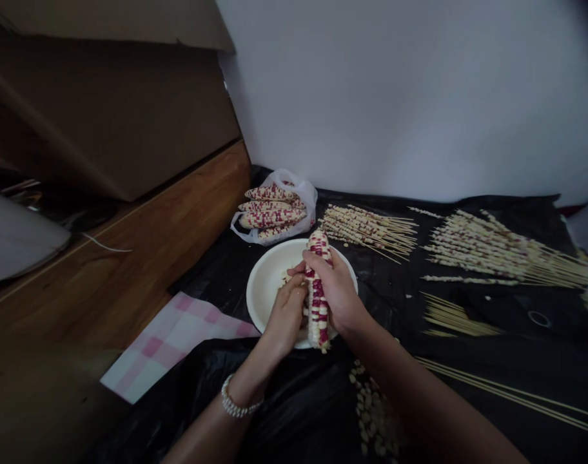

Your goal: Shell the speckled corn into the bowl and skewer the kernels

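A red-and-cream ear of corn (318, 303) stands nearly upright over the white bowl (260, 293). Wrapped round its upper half is my right hand (340, 290), thumb lying across the front. My left hand (290, 306) is at the ear's left side, fingers curled against the kernels; its fingertips are partly hidden. Some loose kernels (285, 278) show inside the bowl behind my left hand. A pearl bracelet (233, 399) circles my left wrist.
Several corn ears (269, 218) lie in a plastic bag (308, 193). Kernel-threaded skewers (356, 225) and another pile of them (478, 248) lie to the right, near bare sticks (453, 316). Loose kernels (371, 412) lie on the black sheet (294, 399). A checked cloth (173, 341) is at left.
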Available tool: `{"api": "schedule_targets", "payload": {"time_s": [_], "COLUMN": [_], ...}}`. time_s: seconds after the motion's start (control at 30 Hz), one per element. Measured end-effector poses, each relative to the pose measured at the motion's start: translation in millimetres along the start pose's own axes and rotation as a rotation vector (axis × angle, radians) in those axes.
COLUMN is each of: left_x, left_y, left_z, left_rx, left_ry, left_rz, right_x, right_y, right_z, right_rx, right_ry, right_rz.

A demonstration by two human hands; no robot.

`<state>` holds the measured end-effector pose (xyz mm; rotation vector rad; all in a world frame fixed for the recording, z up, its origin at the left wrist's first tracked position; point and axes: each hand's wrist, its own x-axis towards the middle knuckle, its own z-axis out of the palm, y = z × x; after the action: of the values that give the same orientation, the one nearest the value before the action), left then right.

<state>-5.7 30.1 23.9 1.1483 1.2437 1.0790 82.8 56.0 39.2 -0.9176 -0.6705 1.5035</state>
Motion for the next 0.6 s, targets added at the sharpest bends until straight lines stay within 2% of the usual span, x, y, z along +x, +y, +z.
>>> {"api": "schedule_targets", "payload": {"time_s": [0.13, 0.23, 0.3, 0.47, 0.6], "left_x": [4.8, 11.6, 15.8, 19.4, 18.7], "left_y": [0.0, 1.2, 1.4, -1.9, -4.7], "left_z": [-5.1, -14.9, -22.3, -32.9, -33.5], "left_rx": [-0.175, -0.212, -0.176, -0.068, -0.084], "left_ry": [-0.001, 0.115, 0.140, 0.037, 0.050], "left_rz": [-0.080, -0.040, 0.006, 0.131, 0.190], "right_x": [8.4, 15.1, 17.5, 18.6, 18.7], "right_y": [-12.6, -23.1, -28.1, -30.7, -30.1], "right_z": [-6.2, -12.4, -15.3, -16.6, -15.7], "right_rx": [0.147, 0.163, 0.152, 0.151, 0.173], "right_ry": [0.083, 0.136, 0.143, 0.121, 0.122], "right_rz": [0.013, -0.040, -0.073, -0.120, -0.097]}}
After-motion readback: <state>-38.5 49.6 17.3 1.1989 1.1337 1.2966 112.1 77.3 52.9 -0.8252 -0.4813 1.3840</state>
